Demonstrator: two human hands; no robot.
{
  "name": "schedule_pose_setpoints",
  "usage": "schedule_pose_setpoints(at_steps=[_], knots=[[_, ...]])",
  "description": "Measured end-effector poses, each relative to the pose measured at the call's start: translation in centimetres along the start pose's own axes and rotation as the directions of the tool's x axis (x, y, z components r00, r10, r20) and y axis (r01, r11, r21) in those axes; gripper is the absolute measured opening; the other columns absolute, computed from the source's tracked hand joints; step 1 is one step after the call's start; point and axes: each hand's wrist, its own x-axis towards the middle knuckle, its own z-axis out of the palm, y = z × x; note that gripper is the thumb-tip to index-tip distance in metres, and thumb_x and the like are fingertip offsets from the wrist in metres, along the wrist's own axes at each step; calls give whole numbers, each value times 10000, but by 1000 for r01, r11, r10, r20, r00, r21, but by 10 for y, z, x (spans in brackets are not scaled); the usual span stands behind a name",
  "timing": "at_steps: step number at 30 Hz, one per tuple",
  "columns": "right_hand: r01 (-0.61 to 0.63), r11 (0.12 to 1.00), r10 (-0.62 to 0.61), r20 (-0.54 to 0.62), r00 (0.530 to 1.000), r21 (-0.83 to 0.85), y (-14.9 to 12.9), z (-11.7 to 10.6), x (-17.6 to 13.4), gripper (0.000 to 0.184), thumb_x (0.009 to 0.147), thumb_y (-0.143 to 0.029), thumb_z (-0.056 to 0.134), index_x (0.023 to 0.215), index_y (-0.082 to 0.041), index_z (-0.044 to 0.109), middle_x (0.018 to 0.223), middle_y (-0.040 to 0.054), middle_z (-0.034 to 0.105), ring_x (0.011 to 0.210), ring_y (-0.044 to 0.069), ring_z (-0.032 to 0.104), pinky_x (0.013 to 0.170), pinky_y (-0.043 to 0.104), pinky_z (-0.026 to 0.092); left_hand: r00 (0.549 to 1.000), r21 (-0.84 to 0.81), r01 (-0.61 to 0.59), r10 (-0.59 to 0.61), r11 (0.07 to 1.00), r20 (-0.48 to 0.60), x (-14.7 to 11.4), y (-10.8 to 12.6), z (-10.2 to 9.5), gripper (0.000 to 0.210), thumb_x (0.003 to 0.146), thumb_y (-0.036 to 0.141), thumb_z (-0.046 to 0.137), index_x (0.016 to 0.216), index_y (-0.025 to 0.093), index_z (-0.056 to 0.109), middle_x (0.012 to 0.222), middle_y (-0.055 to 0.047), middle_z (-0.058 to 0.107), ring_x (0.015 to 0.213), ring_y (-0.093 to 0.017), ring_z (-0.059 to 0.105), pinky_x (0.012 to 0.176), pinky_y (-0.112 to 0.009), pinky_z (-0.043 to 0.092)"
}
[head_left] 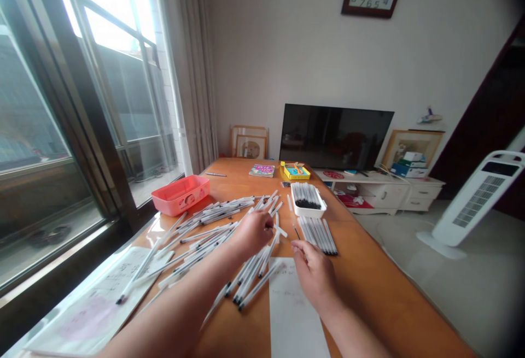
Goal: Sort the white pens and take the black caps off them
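My left hand is closed, with a short clear-white pen barrel sticking out past its fingers. Close by on the right, my right hand pinches a thin pen refill with a dark section, pointing up and away. Loose pens with black ends lie in a wide heap under and around my left arm. Beyond my right hand, a neat row of pens lies side by side. Behind that row stands a white box filled with pens, their black ends toward me.
A pink basket stands at the left edge of the wooden table. Paper sheets and an open notebook lie near me. At the far end are a booklet, a yellow box and a single pen.
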Motion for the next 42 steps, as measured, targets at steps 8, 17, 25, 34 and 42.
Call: schedule_pose_setpoints(at_steps=[8, 17, 25, 34, 42], knots=[[-13, 999, 13, 0, 1000, -49, 4, -2, 1, 342, 953, -290, 442, 1096, -178, 732, 1037, 104, 755, 979, 245, 694, 883, 329, 522, 938, 139, -93, 40, 986, 345, -61, 51, 36, 234, 807, 140, 534, 891, 208, 741, 1032, -136, 677, 864, -246, 675, 774, -340, 516], [-48, 998, 48, 6, 999, -33, 4, -2, 1, 339, 946, -309, 444, 1082, -199, 734, 1037, 92, 757, 971, 248, 693, 859, 328, 515, 919, 330, -203, 63, 922, 390, -60, 61, 20, 329, 945, 274, 455, 954, 165, 765, 994, -132, 695, 805, -240, 690, 751, -347, 543], [-7, 999, 6, -9, 1000, -33, 6, -2, 0, 354, 960, -352, 433, 1074, -202, 732, 1028, 88, 760, 970, 254, 698, 838, 340, 517, 972, 182, -152, 114, 971, 207, -42, 44, -1, 306, 947, 330, 489, 856, 156, 725, 905, -122, 704, 809, -217, 665, 719, -297, 494], [-10, 1000, 10, -26, 1000, -12, 5, 0, -1, 330, 964, -346, 450, 1072, -210, 731, 1043, 84, 760, 982, 242, 698, 860, 338, 527, 948, 246, 318, -310, 915, -71, 14, -76, -37, 234, 872, 239, 502, 866, 167, 725, 840, -90, 722, 780, -190, 639, 705, -268, 440], [-29, 1000, 29, -24, 999, -3, 4, 0, -1, 319, 970, -338, 453, 1075, -213, 727, 1041, 87, 758, 982, 243, 695, 867, 345, 532, 898, 286, 432, -437, 855, -51, 24, -126, -20, 130, 732, 277, 671, 818, 196, 724, 871, -83, 733, 805, -228, 670, 691, -279, 468]])
